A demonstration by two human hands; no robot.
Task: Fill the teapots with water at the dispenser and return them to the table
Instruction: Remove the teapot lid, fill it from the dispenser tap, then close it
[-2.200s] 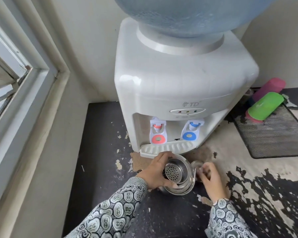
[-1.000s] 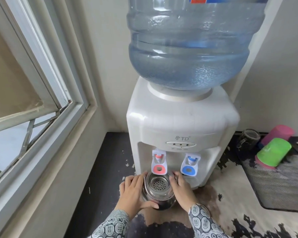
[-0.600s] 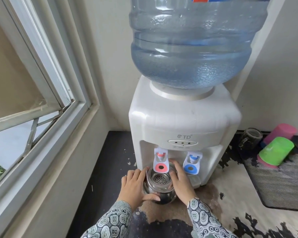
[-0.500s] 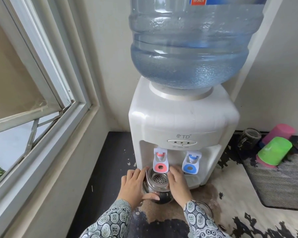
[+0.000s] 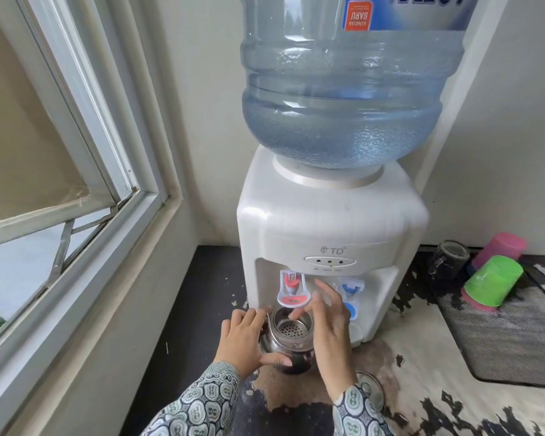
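Teapot (image 5: 288, 336) on surface (image 5: 422, 357), directly under red tap (image 5: 293, 289) of dispenser (image 5: 324, 221), lid off, strainer visible inside. Left hand (image 5: 244, 336) grips teapot side, thumb across its front. Right hand (image 5: 329, 322) holds nothing, grip loose; fingers (image 5: 307, 305) straight, tips at red tap lever. Lid (image 5: 372, 387) on surface beside right wrist. Blue tap (image 5: 351, 294) behind right hand. Green cup (image 5: 493, 284) on mat (image 5: 510, 335), well right.

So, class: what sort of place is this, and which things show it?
Probably a home kitchen or drinks corner: a countertop water dispenser with its big bottle, upturned plastic cups on a drying mat, a window alongside.
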